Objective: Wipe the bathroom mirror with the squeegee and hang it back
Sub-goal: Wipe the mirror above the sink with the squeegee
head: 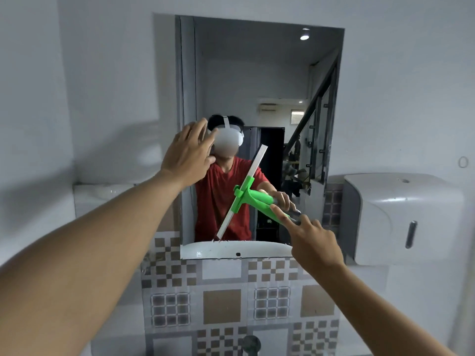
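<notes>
Right hand [312,242] closed on green squeegee [253,199], blade apparently against mirror [257,86] near lower edge; left hand [187,155] open, empty. Risk: tilted blade leaving streaks.

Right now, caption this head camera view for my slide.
Right hand presses a green squeegee against the bathroom mirror, blade tilted, while the open left hand rests at the mirror's left edge.

The white and patterned-tile wall [223,299] carries the mirror [257,86], with the squeegee [243,196] blade pressed against its glass.
</notes>
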